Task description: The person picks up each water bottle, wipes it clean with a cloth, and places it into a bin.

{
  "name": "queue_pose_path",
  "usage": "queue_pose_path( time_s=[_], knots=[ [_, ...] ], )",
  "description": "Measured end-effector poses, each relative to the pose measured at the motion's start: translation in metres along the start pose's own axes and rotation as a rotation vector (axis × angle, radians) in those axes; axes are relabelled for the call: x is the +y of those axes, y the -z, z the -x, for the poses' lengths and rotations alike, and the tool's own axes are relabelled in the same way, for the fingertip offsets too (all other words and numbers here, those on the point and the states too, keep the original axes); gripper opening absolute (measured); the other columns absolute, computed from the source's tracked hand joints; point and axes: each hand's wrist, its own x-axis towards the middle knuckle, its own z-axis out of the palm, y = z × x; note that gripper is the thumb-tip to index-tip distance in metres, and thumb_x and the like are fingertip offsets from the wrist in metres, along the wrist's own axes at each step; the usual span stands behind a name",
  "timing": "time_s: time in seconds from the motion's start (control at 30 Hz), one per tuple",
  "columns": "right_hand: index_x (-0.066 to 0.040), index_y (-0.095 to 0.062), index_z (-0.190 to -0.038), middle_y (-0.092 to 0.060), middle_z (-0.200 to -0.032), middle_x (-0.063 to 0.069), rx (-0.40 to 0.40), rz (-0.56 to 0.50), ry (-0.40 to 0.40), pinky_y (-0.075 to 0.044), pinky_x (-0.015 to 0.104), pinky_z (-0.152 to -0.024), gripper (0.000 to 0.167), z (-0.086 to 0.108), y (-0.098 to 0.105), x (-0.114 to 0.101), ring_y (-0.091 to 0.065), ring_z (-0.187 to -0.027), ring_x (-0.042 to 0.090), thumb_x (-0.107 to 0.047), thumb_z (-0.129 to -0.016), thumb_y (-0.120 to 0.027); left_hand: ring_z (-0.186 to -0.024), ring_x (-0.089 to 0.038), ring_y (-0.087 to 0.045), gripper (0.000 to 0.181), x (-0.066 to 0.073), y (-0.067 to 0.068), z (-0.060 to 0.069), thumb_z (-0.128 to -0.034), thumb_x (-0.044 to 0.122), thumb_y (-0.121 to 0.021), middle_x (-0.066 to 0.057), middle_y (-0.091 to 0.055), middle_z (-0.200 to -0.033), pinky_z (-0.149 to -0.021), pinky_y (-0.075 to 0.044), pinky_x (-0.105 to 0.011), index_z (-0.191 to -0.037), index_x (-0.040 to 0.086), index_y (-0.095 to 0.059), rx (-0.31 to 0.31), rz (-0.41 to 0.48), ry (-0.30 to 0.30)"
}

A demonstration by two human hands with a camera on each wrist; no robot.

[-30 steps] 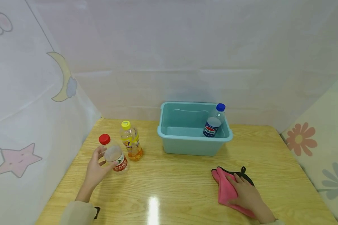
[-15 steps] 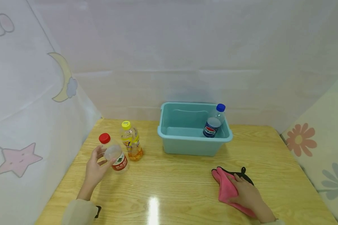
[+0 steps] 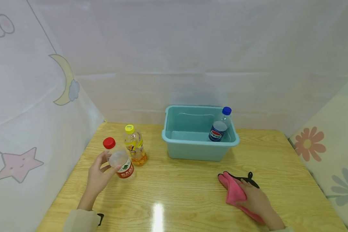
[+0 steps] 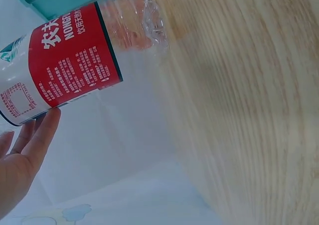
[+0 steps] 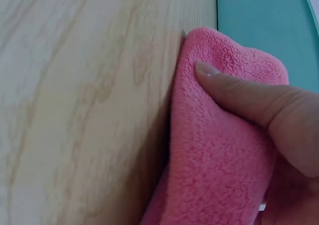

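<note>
The pink cloth (image 3: 235,193) at lower right looks fuzzy and matt; the red-capped bottle (image 3: 119,158) at left, clear plastic (glossy, ridged low down); the wood-grained table (image 3: 179,190) shines at bottom centre.

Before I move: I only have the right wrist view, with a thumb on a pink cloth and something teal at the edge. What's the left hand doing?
Observer: The left hand is holding a red-capped bottle.

Operator: Understood. That teal thing must be a tub. Is anything inside it?

Observer: Yes, the head view shows a blue-capped bottle in it, at the right-hand end.
</note>
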Motion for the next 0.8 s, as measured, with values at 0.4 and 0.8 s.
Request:
queue_pose_path(
  time_s=[0.4, 0.8],
  knots=[
    [-0.001, -0.059, -0.116, -0.065, -0.100, 0.012, 0.122, -0.145, -0.044, -0.049, 0.049, -0.074, 0.062, 0.002, 0.005, -0.001, -0.060, -0.087, 0.027, -0.033, -0.067, -0.079, -0.096, -0.001, -0.049, 0.055, 0.013, -0.006, 0.004, -0.0720, 0.004, -0.076, -0.010, -0.055, -0.108, -0.076, -0.052, -0.023, -0.120, -0.002, -0.048, -0.085, 0.032, -0.116],
    [0.000, -0.055, -0.119, -0.064, -0.100, 0.020, 0.187, -0.259, -0.068, -0.050, 0.048, -0.072, 0.057, 0.003, 0.009, -0.007, -0.062, -0.087, 0.032, -0.024, -0.072, -0.077, -0.097, -0.006, -0.051, 0.047, 0.030, -0.016, -0.003, -0.0694, 0.000, -0.077, -0.007, -0.057, -0.106, -0.075, -0.051, -0.022, -0.110, 0.002, -0.054, -0.149, 0.105, -0.215]
  ],
)
